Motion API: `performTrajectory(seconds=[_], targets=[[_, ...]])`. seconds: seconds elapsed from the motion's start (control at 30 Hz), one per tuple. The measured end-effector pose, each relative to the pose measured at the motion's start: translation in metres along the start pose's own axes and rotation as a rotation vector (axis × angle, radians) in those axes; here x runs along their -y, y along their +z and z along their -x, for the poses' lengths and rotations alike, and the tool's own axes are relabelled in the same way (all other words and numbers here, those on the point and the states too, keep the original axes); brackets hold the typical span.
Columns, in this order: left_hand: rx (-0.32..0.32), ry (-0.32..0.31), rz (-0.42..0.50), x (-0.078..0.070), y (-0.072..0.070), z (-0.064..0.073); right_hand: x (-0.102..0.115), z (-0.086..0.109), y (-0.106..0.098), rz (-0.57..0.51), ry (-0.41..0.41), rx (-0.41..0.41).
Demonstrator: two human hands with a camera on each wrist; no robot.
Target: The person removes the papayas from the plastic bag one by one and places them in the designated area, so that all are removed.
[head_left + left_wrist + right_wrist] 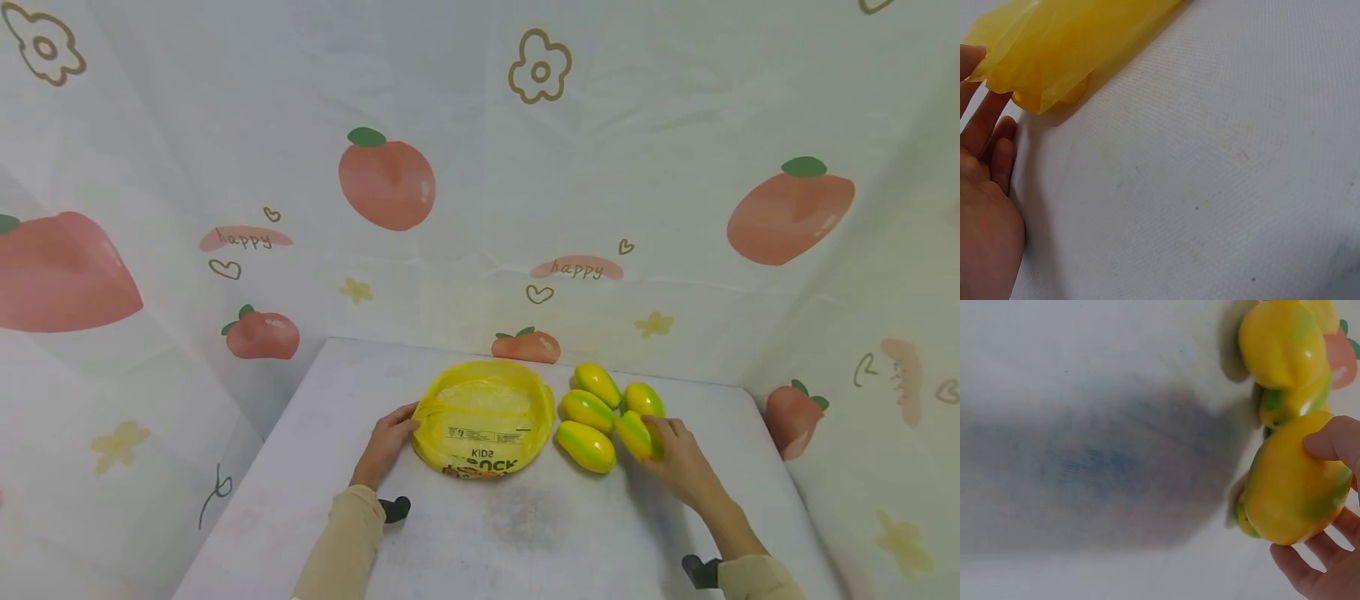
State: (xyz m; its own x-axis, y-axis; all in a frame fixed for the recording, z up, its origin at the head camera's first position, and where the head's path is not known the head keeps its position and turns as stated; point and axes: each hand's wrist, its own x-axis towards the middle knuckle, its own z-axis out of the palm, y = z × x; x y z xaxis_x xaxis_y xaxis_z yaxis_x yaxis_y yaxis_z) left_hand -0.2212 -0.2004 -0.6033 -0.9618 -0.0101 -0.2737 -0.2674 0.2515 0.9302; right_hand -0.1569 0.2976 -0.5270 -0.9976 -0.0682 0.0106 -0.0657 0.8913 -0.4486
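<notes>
A yellow plastic bag (480,458) with dark upside-down print lies spread in a rounded shape, its edge folded up around it. At its left side my left hand (386,442) pinches the edge; the left wrist view shows the thumb and fingers at the thin yellow film (1054,56). My right hand (682,462) grips a glossy yellow-green mango (1294,481), thumb on top and fingers curled beneath. Between that mango and the bag, several similar mangoes (587,446) sit close together, and one more mango (645,398) lies just behind the held one.
Everything stands on a white table (480,542) with faint grey smudges. A pale cloth backdrop (465,283) with printed fruit, flowers and hearts rises behind and along both sides. Dark camera mounts (701,572) stick out from the wrists near the beige sleeves.
</notes>
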Motion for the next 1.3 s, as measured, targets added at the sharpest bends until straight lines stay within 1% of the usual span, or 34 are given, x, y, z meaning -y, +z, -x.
performTrajectory(seconds=[0.3, 0.4, 0.63, 0.87, 1.2, 1.3], targets=[[-0.006, 0.005, -0.007, -0.004, 0.001, 0.001, -0.010, 0.004, 0.009, 0.000, 0.024, 0.015], [-0.012, 0.001, -0.008, -0.004, 0.001, 0.002, -0.010, 0.005, 0.009, -0.005, 0.029, 0.021], [-0.007, 0.018, -0.008, -0.002, 0.001, 0.000, -0.011, 0.006, 0.010, -0.016, 0.051, 0.035], [-0.013, 0.013, -0.001, -0.002, 0.002, -0.001, -0.013, 0.003, 0.014, -0.019, 0.057, 0.055], [-0.012, 0.008, 0.000, -0.004, 0.001, 0.004, -0.011, 0.002, 0.019, -0.032, 0.083, 0.079], [-0.012, 0.007, 0.033, -0.003, -0.001, 0.007, -0.010, 0.002, 0.020, -0.037, 0.087, 0.081]])
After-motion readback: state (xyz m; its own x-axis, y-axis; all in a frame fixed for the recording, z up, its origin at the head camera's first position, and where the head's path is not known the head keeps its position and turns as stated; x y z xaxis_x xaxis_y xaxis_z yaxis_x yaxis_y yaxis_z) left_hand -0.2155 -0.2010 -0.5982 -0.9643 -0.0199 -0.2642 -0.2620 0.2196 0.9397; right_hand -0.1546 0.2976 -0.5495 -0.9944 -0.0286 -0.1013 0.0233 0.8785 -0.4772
